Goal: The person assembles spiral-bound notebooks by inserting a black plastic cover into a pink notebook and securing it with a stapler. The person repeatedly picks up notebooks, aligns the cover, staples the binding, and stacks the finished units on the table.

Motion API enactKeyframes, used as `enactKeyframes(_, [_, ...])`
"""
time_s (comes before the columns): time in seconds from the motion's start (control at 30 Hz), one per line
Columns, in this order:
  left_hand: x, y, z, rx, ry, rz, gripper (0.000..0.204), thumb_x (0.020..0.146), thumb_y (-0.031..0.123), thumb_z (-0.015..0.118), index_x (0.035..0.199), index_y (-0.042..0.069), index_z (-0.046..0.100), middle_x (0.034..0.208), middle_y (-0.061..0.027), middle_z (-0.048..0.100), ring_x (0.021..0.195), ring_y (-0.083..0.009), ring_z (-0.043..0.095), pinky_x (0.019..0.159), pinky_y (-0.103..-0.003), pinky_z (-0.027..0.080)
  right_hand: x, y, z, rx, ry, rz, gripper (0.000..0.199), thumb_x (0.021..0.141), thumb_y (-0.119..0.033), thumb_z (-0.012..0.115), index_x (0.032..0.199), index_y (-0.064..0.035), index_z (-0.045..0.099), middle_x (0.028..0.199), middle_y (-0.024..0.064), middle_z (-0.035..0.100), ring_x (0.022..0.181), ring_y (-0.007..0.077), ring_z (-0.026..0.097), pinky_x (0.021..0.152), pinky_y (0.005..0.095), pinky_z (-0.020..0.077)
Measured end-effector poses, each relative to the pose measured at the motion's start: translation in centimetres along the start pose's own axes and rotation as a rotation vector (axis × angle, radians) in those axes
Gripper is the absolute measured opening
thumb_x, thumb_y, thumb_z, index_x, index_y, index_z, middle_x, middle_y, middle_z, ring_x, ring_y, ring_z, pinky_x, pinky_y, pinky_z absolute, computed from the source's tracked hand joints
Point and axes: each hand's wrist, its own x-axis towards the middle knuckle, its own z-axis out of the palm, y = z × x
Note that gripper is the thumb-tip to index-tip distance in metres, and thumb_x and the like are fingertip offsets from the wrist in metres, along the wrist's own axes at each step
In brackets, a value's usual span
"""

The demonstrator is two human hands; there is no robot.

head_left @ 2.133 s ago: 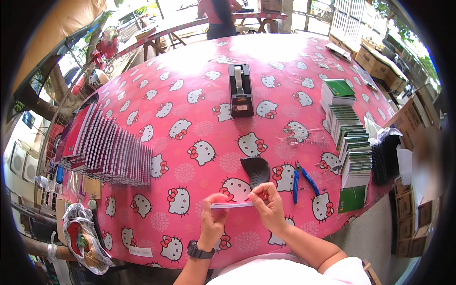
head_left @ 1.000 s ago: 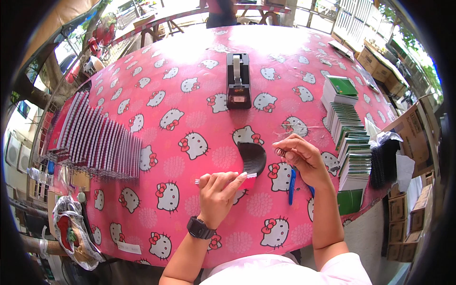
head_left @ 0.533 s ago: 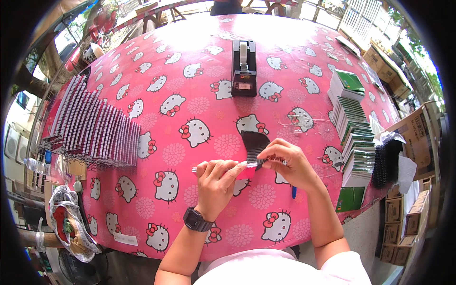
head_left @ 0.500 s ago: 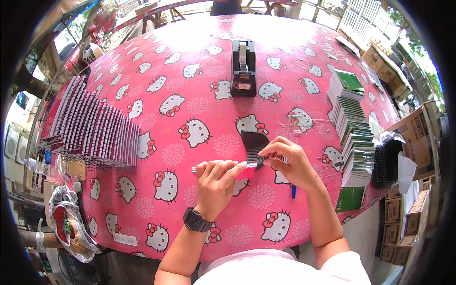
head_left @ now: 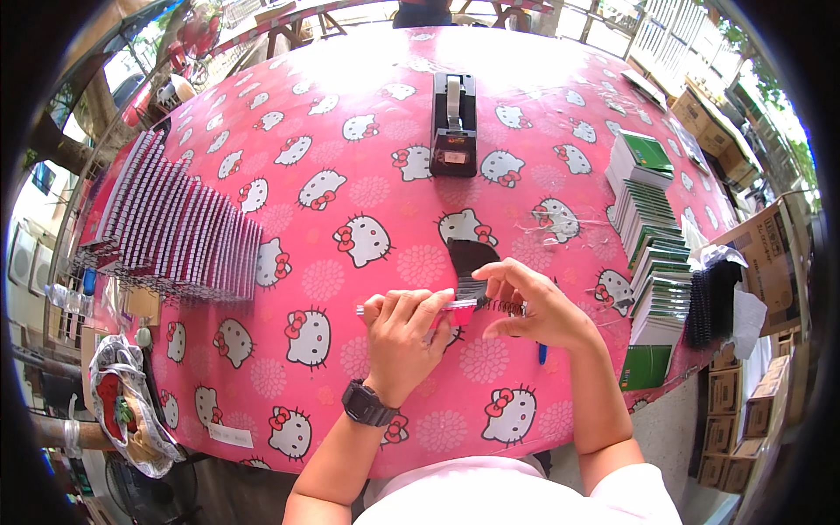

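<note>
My left hand point(head_left: 404, 339) is closed around a small pink-edged notebook point(head_left: 460, 306), held nearly level above the table. At the notebook's right end, a thin dark spiral binding coil point(head_left: 506, 307) sticks out toward my right hand point(head_left: 547, 308). The thumb and forefinger of that hand are spread apart around the coil; its other fingers are partly hidden. Just behind the notebook lies a black piece point(head_left: 472, 256) with a ribbed lower part. A blue pen point(head_left: 542, 353) shows beneath my right hand.
A black tape dispenser point(head_left: 453, 131) stands at the far middle of the pink patterned table point(head_left: 367, 131). Tall stacks of spiral notebooks point(head_left: 171, 223) rise at left. Green-covered booklets point(head_left: 652, 254) line the right side, beside black coils point(head_left: 703, 306) and cardboard boxes point(head_left: 766, 262).
My right thumb and fingers have spread from a pinch on the coil, which now shows more plainly. My left hand still holds the notebook in nearly the same place.
</note>
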Motion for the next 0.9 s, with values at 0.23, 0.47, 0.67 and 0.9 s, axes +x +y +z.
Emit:
enactKeyframes(0.23, [-0.6,1.2,0.5,-0.056,-0.047,0.020,0.028,0.072,0.016,0.075,0.098,0.016,0.065,0.092,0.0013,0.061,0.087,-0.0171,0.055,0.081,-0.036,0.034,0.0,-1.5,0.5,0.004,-0.003,-0.030,0.044,0.083,-0.006,0.067,0.123,-0.0082,0.048,0.076,0.0065,0.062,0.067,0.0188,0.061,0.062,0.0314,0.0478])
enactKeyframes(0.47, [-0.4,1.4,-0.3,-0.077,-0.149,0.016,0.022,0.077,0.024,0.072,0.096,0.016,0.064,0.090,0.0020,0.062,0.087,-0.0166,0.055,0.082,-0.037,0.032,-0.1,-0.7,-0.3,-0.012,-0.164,0.127,0.047,0.083,-0.012,0.069,0.126,-0.0091,0.050,0.082,0.0100,0.064,0.070,0.0250,0.062,0.062,0.0349,0.0487])
enactKeyframes(0.67, [0.2,1.5,-1.0,-0.102,-0.213,0.036,0.021,0.081,0.028,0.068,0.097,0.016,0.064,0.089,0.0022,0.063,0.089,-0.0157,0.057,0.087,-0.039,0.030,2.6,4.0,-2.0,-0.468,-0.106,-0.083,0.069,0.067,-0.019,0.080,0.129,-0.0158,0.051,0.141,0.0182,0.039,0.128,0.0344,0.038,0.103,0.0450,0.0363])
enactKeyframes(0.9, [0.2,1.5,-1.0,-0.112,-0.215,0.053,0.017,0.083,0.028,0.066,0.095,0.016,0.063,0.089,0.0019,0.063,0.089,-0.0156,0.058,0.090,-0.040,0.030,3.6,4.7,-1.0,-0.557,-0.159,-0.050,0.073,0.056,-0.028,0.086,0.121,-0.0192,0.054,0.145,0.0174,0.035,0.126,0.0384,0.037,0.105,0.0478,0.0329])
